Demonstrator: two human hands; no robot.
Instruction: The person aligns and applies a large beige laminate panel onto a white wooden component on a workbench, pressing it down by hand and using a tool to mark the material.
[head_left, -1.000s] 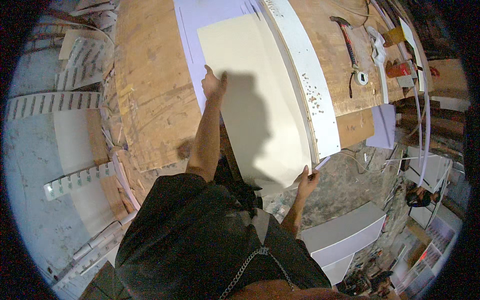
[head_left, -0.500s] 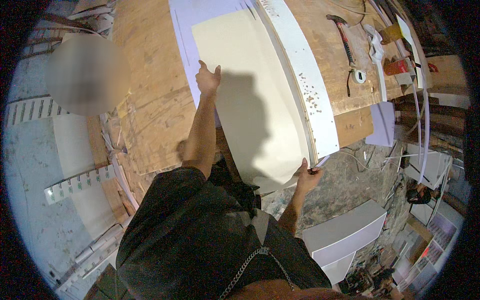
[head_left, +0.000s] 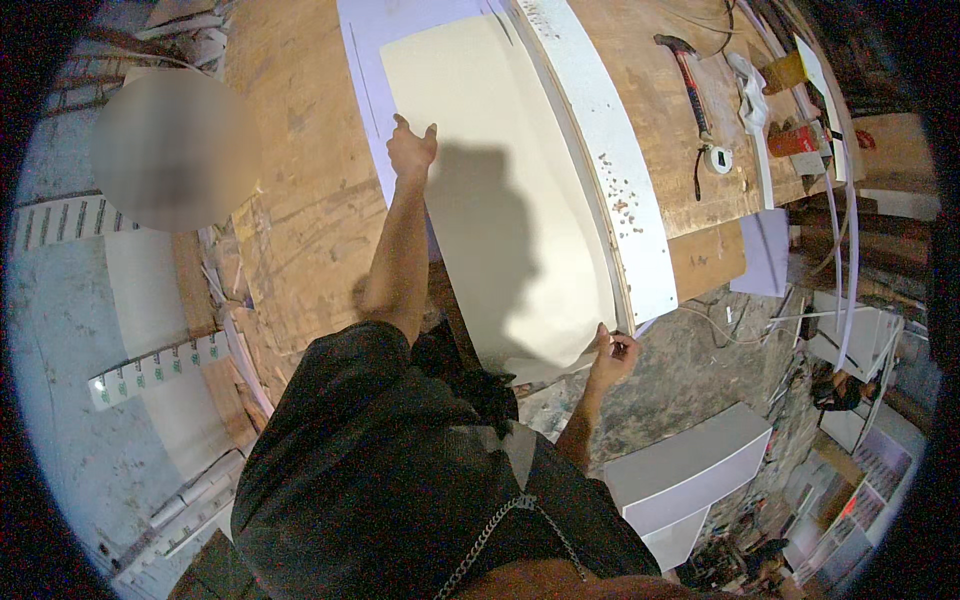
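A long cream sheet (head_left: 545,200) lies on a pale lilac panel (head_left: 362,50), along a white board (head_left: 600,130) with a raw wooden edge. My left hand (head_left: 411,152) rests at the sheet's left edge, thumb and forefinger stretched apart. At the sheet's near right corner is my right hand (head_left: 612,362), its thumb pointing up beside the edge and its other fingers curled. Something small and dark shows among those fingers, too small to make out. My head's shadow falls across the sheet. Small brown bits (head_left: 622,195) lie scattered on the white board.
On the plywood table (head_left: 300,180) at the right lie a hammer (head_left: 688,85), a white tape measure (head_left: 718,158) and a red container (head_left: 793,141). A grey-topped white box (head_left: 690,460) stands below right. Another person (head_left: 845,390) is at the far right.
Both hands have shifted very slightly to the left, and the cream sheet has moved a little with them. The right hand's curled fingers have turned a little.
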